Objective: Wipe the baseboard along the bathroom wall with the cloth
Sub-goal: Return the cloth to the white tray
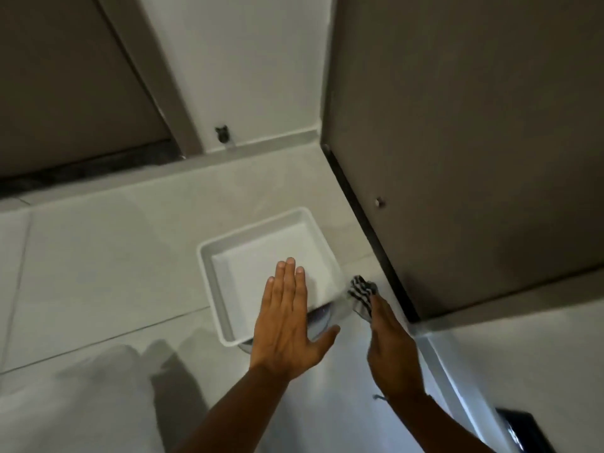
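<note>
The cloth (pixel 361 294), striped dark and light, is gripped in the closed fingers of the right hand (pixel 392 348) and held low, near the dark strip (pixel 369 233) at the foot of the brown panel (pixel 474 158). This placement is judged to bring the cloth to the edge to be wiped. The left hand (pixel 287 322) is spread flat, fingers together, above a white square tray (pixel 209 273) on the tiled floor (pixel 98 256), probably for balance or to shift the tray aside. Contact with the tray cannot be confirmed.
</note>
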